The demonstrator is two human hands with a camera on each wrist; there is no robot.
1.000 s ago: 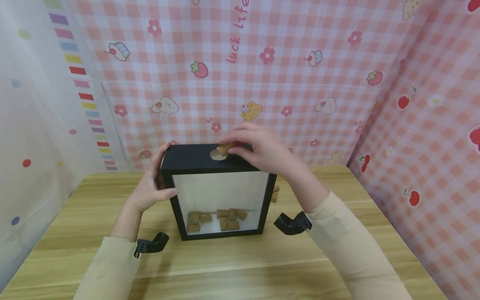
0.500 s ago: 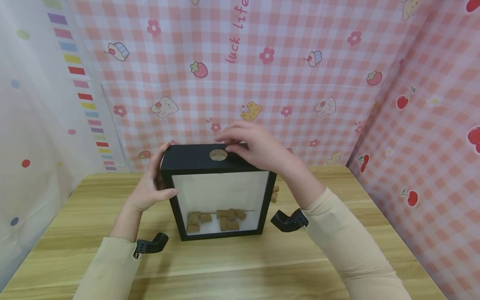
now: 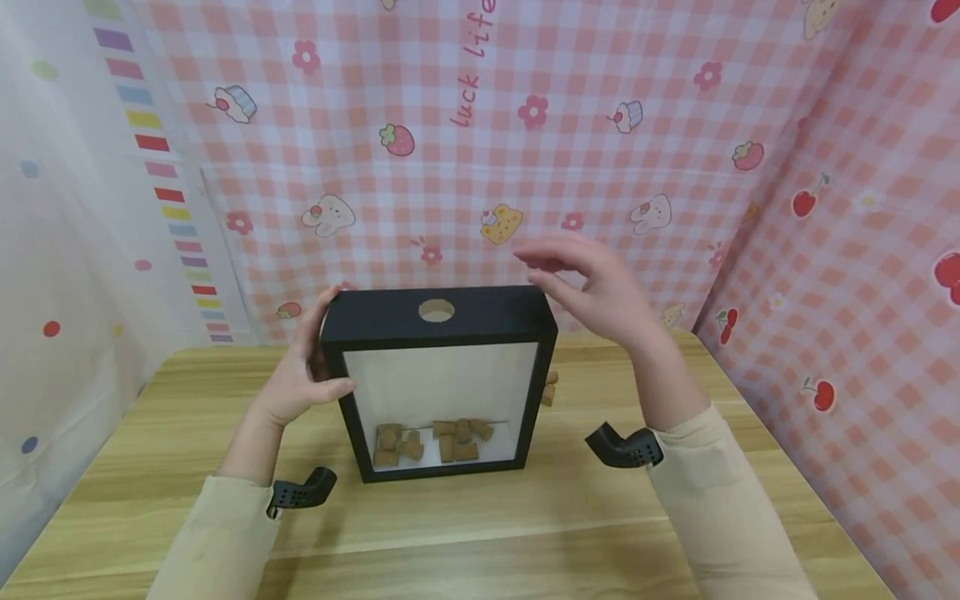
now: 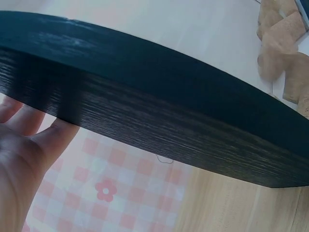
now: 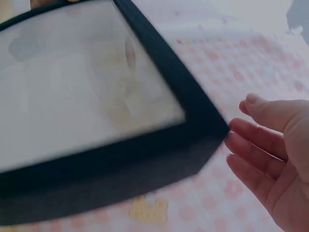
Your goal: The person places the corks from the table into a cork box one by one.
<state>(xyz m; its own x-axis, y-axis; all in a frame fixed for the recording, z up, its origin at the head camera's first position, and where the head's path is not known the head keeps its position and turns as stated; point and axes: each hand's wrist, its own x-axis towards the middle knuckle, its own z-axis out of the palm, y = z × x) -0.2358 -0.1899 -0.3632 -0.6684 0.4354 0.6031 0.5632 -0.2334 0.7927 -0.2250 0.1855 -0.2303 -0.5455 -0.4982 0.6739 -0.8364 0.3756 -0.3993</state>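
A black-framed shadow box with a clear front stands upright on the table, a round hole cut in its top. Several brown corks lie on its white floor, also visible as corks in the left wrist view. My left hand grips the box's left side, thumb on the front edge and fingers toward the back. Above the box's top right corner is my right hand, fingers loosely bent, holding nothing. In the right wrist view, that hand appears beside the box's corner.
More corks lie on the wooden table behind the box's right side, partly hidden by it. A pink checked cloth hangs behind the table, and another checked cloth hangs on the right.
The cork pinched in my right hand over the hole has left its fingers. A cork inside the box now stands among those on the left. My right hand has moved right; the left stays put.
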